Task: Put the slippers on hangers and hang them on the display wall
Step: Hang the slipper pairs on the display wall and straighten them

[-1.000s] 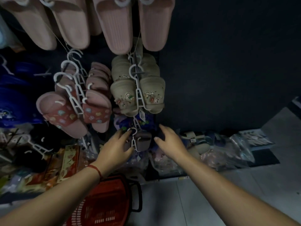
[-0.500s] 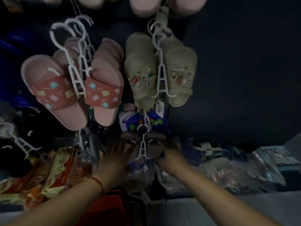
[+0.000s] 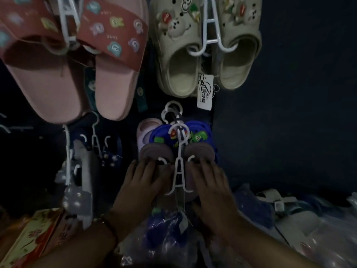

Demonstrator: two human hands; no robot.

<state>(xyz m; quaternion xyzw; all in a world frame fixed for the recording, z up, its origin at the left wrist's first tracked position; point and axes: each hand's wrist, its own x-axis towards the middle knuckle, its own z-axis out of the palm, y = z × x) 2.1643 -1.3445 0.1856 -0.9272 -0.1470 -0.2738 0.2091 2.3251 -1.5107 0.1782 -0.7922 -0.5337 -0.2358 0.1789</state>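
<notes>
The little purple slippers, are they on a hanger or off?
On. The purple slippers sit on a white hanger; left hand and right hand rest on them.

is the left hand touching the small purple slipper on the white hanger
Touching: the head view shows the left hand with fingers laid flat on the small mauve-purple slipper, left of the white plastic hanger.

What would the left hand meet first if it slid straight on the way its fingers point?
Its left hand fingers already rest on the mauve slipper; further up it would likely meet the blue clog next, though depth is unclear.
</notes>
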